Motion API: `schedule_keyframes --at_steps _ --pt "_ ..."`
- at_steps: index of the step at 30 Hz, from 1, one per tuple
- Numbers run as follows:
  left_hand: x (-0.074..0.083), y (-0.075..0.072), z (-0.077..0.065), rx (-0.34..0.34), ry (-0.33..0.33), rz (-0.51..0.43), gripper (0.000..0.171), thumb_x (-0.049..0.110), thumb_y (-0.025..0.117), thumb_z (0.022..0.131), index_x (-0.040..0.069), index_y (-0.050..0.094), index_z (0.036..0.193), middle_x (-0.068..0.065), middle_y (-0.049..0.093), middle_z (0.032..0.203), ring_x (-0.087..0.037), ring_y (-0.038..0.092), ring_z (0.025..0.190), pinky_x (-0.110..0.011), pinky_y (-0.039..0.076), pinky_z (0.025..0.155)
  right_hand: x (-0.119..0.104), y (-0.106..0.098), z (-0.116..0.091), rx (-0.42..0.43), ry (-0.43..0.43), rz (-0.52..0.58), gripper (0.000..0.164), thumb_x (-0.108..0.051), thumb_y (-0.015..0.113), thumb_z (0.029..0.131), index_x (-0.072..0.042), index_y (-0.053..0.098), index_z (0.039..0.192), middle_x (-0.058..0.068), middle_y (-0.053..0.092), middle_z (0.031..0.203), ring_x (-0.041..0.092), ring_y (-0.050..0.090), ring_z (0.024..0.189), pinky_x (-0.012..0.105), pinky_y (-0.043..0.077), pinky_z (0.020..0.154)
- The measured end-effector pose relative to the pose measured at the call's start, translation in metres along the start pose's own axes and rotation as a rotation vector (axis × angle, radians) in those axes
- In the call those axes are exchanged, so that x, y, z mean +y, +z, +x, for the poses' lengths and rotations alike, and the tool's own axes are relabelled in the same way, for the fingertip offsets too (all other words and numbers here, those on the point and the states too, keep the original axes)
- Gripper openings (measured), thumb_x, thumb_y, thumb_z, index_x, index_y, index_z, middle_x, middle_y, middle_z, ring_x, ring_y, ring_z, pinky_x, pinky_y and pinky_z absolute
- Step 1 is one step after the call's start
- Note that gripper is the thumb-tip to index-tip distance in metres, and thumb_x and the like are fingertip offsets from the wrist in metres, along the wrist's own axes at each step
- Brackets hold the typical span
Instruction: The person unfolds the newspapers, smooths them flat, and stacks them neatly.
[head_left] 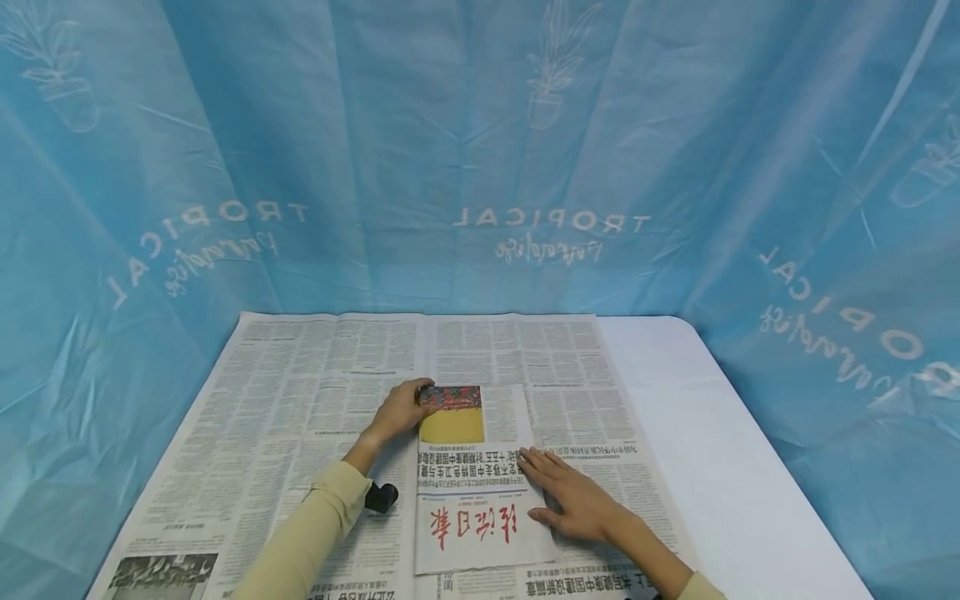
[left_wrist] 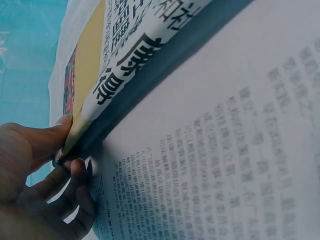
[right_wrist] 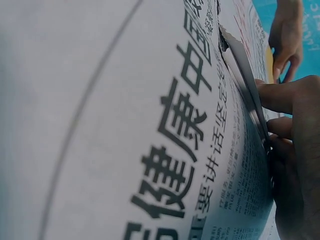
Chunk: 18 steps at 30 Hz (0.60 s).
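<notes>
A folded newspaper [head_left: 468, 508] with red masthead characters and a yellow picture lies on spread newspaper sheets [head_left: 337, 350], its print upside down in the head view. My left hand [head_left: 401, 408] pinches its far left corner. In the left wrist view the thumb [left_wrist: 47, 135] lies on the printed face and the fingers curl below; the left edge stands slightly raised over the sheet. Along the right edge rests my right hand [head_left: 573, 500], fingers extended. The right wrist view shows the right thumb [right_wrist: 277, 96] at that layered edge, the other fingers partly hidden.
The sheets overlie a white table [head_left: 712, 433], bare along its right side. Blue curtains [head_left: 480, 150] with white lettering hang behind and on both sides. A black strap piece [head_left: 381, 497] is at the left wrist.
</notes>
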<state>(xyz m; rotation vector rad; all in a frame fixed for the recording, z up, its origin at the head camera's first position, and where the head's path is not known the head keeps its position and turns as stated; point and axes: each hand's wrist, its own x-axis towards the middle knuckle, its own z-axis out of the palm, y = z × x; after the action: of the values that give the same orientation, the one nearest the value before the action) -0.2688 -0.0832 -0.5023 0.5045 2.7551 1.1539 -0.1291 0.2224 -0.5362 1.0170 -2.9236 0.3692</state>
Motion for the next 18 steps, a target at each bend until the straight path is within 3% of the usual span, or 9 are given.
schedule_keyframes --at_steps 9,15,18 --pt "0.003 0.0016 0.0029 0.021 -0.046 -0.018 0.044 0.014 0.071 0.08 0.003 0.054 0.119 -0.007 0.057 0.079 -0.015 0.049 0.061 -0.028 0.037 0.052 0.0001 -0.0024 0.0002 -0.015 0.004 0.014 0.069 -0.048 0.048 0.09 -0.011 0.027 0.145 0.004 0.023 0.151 0.023 0.023 0.138 0.04 0.021 0.109" --pt "0.0058 0.0066 0.0076 0.076 -0.096 0.173 0.04 0.021 0.076 0.074 0.01 0.058 0.108 -0.011 0.052 0.09 -0.025 0.045 0.078 -0.036 0.034 0.067 -0.0013 -0.0043 0.001 -0.01 0.004 0.026 0.07 -0.047 0.051 0.089 -0.01 0.029 0.144 0.006 0.024 0.151 0.025 0.023 0.138 0.041 0.02 0.109" --pt "0.0079 0.0082 0.0087 0.084 -0.107 0.208 0.038 0.021 0.078 0.073 0.01 0.057 0.102 -0.011 0.051 0.094 -0.027 0.045 0.085 -0.041 0.032 0.073 -0.0015 -0.0043 0.0006 0.0 0.006 0.023 0.07 -0.047 0.052 0.088 -0.011 0.03 0.143 0.006 0.022 0.151 0.024 0.021 0.138 0.041 0.02 0.109"
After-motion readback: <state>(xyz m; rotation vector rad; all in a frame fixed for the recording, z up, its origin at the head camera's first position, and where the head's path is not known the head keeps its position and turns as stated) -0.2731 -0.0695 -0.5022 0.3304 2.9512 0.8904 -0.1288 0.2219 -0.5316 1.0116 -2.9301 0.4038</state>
